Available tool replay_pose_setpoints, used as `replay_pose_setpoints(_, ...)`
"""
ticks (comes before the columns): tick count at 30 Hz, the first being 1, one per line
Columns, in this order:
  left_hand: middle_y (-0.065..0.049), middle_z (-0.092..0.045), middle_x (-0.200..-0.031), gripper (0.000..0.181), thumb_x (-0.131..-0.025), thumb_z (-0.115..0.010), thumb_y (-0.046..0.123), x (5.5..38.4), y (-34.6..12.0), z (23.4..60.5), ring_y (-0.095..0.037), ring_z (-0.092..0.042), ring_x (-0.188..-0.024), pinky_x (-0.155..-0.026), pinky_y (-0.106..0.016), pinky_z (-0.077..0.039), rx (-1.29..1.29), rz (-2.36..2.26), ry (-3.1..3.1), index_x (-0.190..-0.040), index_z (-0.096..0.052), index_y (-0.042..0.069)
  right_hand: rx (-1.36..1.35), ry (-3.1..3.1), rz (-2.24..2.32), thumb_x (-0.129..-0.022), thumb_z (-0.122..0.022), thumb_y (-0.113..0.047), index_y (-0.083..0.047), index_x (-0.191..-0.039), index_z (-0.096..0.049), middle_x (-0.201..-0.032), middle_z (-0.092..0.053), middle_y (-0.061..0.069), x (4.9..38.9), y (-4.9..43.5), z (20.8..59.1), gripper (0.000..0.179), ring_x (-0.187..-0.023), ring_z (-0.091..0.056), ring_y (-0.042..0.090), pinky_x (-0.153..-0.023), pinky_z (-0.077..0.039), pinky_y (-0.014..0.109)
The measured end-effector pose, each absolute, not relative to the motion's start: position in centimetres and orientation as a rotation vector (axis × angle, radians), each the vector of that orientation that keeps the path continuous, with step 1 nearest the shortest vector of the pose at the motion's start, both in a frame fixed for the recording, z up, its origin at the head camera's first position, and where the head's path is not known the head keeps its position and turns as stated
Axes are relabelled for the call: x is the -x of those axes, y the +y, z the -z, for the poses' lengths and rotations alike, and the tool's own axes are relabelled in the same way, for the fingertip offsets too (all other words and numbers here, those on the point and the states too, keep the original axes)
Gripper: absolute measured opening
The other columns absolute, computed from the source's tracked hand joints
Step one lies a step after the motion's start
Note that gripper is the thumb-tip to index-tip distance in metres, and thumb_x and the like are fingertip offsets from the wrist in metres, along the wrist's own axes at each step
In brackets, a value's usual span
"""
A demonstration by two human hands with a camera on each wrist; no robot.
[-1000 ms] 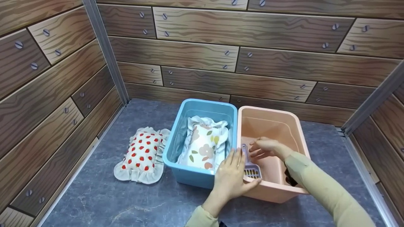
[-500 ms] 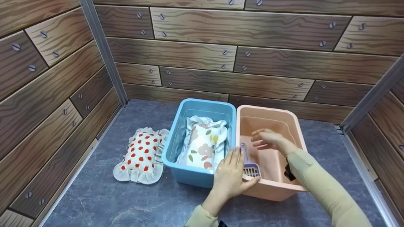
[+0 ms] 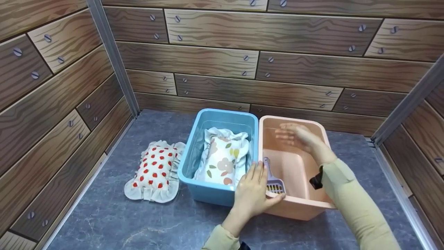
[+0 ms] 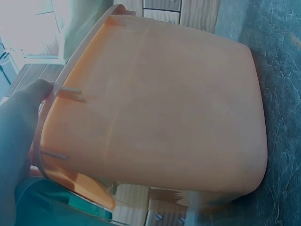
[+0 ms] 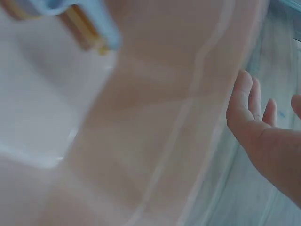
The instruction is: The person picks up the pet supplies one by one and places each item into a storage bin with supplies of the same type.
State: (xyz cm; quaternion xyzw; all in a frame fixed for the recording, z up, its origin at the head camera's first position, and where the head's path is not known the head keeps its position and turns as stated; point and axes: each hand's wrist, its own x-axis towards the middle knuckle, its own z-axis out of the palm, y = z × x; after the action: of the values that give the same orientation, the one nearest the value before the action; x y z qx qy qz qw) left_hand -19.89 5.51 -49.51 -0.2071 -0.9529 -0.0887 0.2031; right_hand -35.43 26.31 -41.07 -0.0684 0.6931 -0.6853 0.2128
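My left hand rests, fingers straight, where the blue bin meets the peach bin, its thumb along the peach bin's front rim. In the left wrist view the peach bin's outer wall fills the middle, with the hand at its rim. Over the back part of the peach bin hovers my right hand, fingers extended and holding nothing. Inside that bin a lavender slotted litter scoop leans along the left wall, handle toward the back. The right wrist view shows part of the scoop, blurred.
A flower-print pillow with a ruffled edge lies in the blue bin. To its left, a strawberry-print pillow lies on the dark marbled floor. Wood-patterned walls stand behind and at both sides.
My right hand has risen and moved away from the scoop toward the back of the peach bin. The left hand stays on the rims, and the scoop has not moved.
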Motion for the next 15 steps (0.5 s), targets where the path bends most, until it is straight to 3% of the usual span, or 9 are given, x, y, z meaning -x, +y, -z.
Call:
replay_pose_setpoints(3,-0.011,-0.040,-0.153,0.098,-0.086,-0.033,0.081,19.7,5.5,49.4,-0.026,-0.035,-0.142,-0.106,-0.039,-0.040,0.571,0.252,-2.690,-0.149,-0.041,0.006,0.233,1.873,1.998,-0.105,-0.044,-0.017,-0.013,-0.115,-0.055,-0.105,-0.070,-0.001,34.8,26.4,39.0,0.016,-0.100,-0.066,0.015,-0.093,-0.050,0.029)
replay_pose_setpoints(10,-0.011,-0.039,-0.153,0.100,-0.084,-0.035,0.082,19.5,5.7,49.3,-0.027,-0.035,-0.142,-0.106,-0.038,-0.040,0.563,0.271,-2.721,-0.149,-0.041,0.006,0.235,1.852,2.148,-0.103,-0.046,-0.014,-0.008,-0.116,-0.051,-0.104,-0.070,0.004,32.7,26.5,34.3,0.014,-0.097,-0.067,0.018,-0.088,-0.051,0.028)
replay_pose_setpoints(15,-0.011,-0.040,-0.153,0.099,-0.085,-0.036,0.082,19.6,5.8,49.1,-0.026,-0.036,-0.141,-0.109,-0.038,-0.037,0.563,0.252,-2.715,-0.148,-0.041,0.006,0.252,2.047,2.120,-0.103,-0.045,-0.011,-0.008,-0.112,-0.051,-0.092,-0.072,-0.002,30.6,26.5,32.5,0.011,-0.088,-0.069,0.011,-0.080,-0.053,0.022)
